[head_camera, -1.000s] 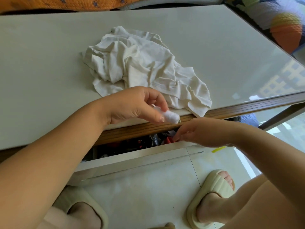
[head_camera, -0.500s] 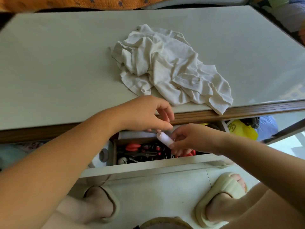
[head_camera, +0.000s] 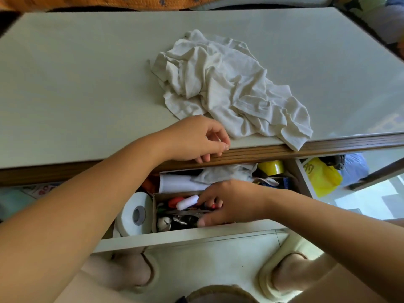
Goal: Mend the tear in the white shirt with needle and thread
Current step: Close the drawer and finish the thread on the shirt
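Judging from the tabletop (head_camera: 87, 84), is any mending done already?

No, I think nothing is sewn. The white shirt (head_camera: 229, 88) lies crumpled on the tabletop near the front edge, with one corner hanging over it, and no hand touches it. I cannot find the tear among the folds.

So what is the person busy with?

With the preparing, it seems. The drawer (head_camera: 196, 234) under the tabletop is open and crowded inside. The right hand (head_camera: 229, 202) is in it, fingers curled, and holds a spool of white thread (head_camera: 187, 202) by one end, just above the clutter.

And the other hand?

The left hand (head_camera: 196, 138) is at the wooden edge of the tabletop, just beside the shirt, with the thumb pressed to the forefinger. If it pinches a needle or a thread end, this is too small to see; I cannot tell.

What is left, then?

Nearly all, in my opinion: to thread the needle, to spread the shirt, to find the tear, to stitch it closed and to knot.
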### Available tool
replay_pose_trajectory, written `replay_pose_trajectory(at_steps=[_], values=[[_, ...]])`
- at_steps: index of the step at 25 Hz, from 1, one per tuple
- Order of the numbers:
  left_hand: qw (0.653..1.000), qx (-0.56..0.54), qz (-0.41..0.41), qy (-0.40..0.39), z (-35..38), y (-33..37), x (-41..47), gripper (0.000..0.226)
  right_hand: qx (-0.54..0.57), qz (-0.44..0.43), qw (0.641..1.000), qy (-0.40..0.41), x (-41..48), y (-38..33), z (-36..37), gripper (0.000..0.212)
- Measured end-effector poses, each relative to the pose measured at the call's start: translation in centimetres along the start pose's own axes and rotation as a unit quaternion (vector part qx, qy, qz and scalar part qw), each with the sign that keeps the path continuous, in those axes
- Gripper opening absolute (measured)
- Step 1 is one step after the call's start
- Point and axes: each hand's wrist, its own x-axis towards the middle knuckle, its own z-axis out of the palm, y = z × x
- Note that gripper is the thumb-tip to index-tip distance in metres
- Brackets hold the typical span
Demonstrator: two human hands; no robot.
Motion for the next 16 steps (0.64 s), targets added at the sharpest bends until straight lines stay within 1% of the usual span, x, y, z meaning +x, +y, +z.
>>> replay_pose_trajectory(at_steps=[1, 2, 3, 6, 10, 13, 14, 16], values=[[1.0, -0.006, 0.003, 0.002, 0.0, 0.1, 0.3, 0.008, -0.001, -0.021, 0.999, -0.035, -1.1, -0.2, -0.2, 0.053], [1.0, -0.011, 0.006, 0.002, 0.0, 0.3, 0.6, 0.008, -0.028, -0.037, 0.998, -0.047, -2.0, -0.2, 0.0, 0.056], [1.0, -0.014, 0.008, 0.0, 0.0, 0.6, 0.9, 0.008, -0.065, -0.048, 0.996, -0.037, -2.5, -0.1, 0.4, 0.055], [1.0, -0.017, 0.016, -0.006, 0.2, 1.1, 1.6, 0.008, -0.143, -0.08, 0.985, 0.055, -2.5, 0.2, 1.3, 0.049], [1.0, -0.016, 0.014, -0.005, 0.4, 1.0, 1.7, 0.008, -0.157, -0.085, 0.968, 0.179, -2.2, 0.9, 1.2, 0.046], [1.0, -0.017, 0.011, -0.003, 0.3, 1.2, 1.5, 0.009, -0.166, -0.089, 0.951, 0.245, -1.6, 1.6, 1.4, 0.04], [1.0, -0.017, 0.011, -0.001, 0.2, 1.3, 1.4, 0.009, -0.171, -0.095, 0.942, 0.272, -1.4, 1.8, 1.4, 0.04], [1.0, -0.009, 0.013, 0.009, -0.1, 1.5, 1.0, 0.009, -0.198, -0.103, 0.91, 0.348, -1.2, 1.7, 0.9, 0.046]])
